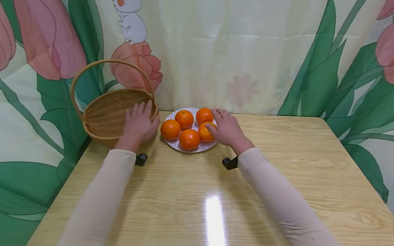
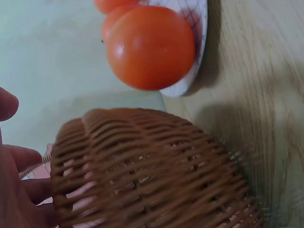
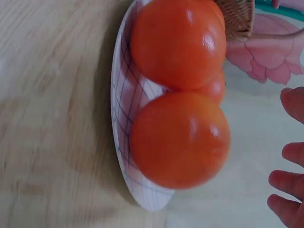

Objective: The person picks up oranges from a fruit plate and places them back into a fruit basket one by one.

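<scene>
In the head view my left hand (image 1: 138, 123) is at the right end of a wicker basket (image 1: 112, 110) with a tall arched handle. Its straight fingers reach over the rim into the basket, and the thumb stays apart, outside the rim. On a plate (image 1: 199, 149) with a fine check pattern lie several oranges (image 1: 189, 139). My right hand (image 1: 227, 126) hovers at the plate's right side, fingers spread above the nearest orange (image 1: 204, 133). In the right wrist view those fingertips (image 3: 289, 183) stand apart from the fruit, and nothing is held.
The plate and basket sit at the back of a wooden table (image 1: 175, 202), the basket over its left corner. A curtain (image 1: 247, 57) printed with tulips hangs right behind them. Black camera mounts (image 1: 229, 163) stick out from the wrists.
</scene>
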A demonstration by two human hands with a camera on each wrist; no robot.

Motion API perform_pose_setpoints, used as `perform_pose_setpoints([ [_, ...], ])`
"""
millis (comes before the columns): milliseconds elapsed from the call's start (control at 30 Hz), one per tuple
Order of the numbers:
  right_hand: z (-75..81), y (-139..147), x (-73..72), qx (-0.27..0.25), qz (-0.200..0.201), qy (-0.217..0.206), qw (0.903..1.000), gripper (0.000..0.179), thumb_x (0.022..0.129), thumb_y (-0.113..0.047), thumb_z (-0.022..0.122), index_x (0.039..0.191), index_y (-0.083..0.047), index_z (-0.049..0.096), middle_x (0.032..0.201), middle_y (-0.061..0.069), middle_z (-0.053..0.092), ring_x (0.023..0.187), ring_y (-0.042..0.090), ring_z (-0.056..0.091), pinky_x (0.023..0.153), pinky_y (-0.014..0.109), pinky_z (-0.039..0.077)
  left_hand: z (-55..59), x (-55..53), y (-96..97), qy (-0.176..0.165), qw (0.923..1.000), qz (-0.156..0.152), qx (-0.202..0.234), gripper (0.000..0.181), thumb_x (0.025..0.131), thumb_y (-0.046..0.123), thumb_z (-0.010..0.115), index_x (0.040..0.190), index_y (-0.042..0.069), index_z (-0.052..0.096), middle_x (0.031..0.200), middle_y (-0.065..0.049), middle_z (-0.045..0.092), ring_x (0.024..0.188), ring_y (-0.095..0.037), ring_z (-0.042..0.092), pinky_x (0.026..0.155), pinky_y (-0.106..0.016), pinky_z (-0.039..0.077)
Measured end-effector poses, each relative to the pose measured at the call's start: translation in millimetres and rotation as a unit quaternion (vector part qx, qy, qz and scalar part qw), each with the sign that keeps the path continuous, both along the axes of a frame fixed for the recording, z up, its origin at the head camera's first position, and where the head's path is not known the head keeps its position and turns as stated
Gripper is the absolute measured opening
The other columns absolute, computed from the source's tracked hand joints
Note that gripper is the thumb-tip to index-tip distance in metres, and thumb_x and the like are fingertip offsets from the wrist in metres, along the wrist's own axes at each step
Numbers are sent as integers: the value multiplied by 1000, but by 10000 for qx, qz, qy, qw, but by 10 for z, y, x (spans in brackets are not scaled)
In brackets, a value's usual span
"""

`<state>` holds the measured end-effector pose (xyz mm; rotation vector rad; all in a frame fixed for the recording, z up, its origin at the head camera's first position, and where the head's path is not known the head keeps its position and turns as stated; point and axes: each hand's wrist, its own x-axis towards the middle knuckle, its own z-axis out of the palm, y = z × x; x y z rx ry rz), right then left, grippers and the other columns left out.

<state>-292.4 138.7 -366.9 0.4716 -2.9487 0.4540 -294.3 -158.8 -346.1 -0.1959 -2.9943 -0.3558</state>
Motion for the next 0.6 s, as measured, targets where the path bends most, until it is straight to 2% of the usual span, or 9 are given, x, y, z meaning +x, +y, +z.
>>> perform_pose_setpoints([
  [367, -105, -232, -21, 77, 333, 74, 9994, 68, 89, -49, 43, 144, -13, 25, 145, 11, 29, 134, 29, 27, 110, 47, 22, -16, 87, -219, -5, 9999, 144, 82, 67, 93, 47, 26, 147, 10, 11, 149, -21, 19, 137, -41, 12, 108, -62, 4],
  [600, -112, -353, 13, 159, 618, 158, 9978, 68, 89, -51, 42, 144, -13, 26, 144, 10, 31, 132, 28, 30, 110, 46, 22, -23, 154, -386, 45, 9997, 239, 94, 66, 93, 45, 25, 147, 9, 12, 147, -23, 21, 136, -42, 13, 106, -63, 6],
])
